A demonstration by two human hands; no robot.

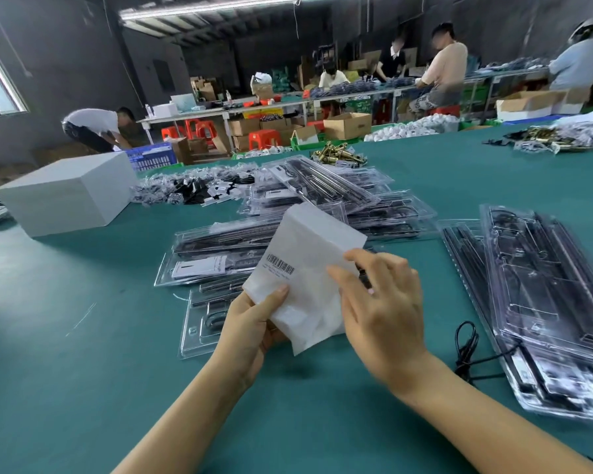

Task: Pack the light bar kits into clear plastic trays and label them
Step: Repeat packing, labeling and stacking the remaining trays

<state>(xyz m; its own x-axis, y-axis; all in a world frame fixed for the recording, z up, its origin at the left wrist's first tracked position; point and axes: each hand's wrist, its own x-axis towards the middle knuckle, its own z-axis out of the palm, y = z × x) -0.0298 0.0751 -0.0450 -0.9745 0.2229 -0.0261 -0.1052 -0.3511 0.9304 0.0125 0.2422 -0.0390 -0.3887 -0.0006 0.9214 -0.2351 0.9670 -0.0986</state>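
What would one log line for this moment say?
left hand: holds label sheet | right hand: fingers touch sheet edge | packed trays: piled on table behind

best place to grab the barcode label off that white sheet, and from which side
Judging by the pose, take the barcode label at its right end, coming from the right. The left hand already pinches the white sheet at its lower left corner, steadying it, and the right hand rests on the sheet's right edge, nearest that end.
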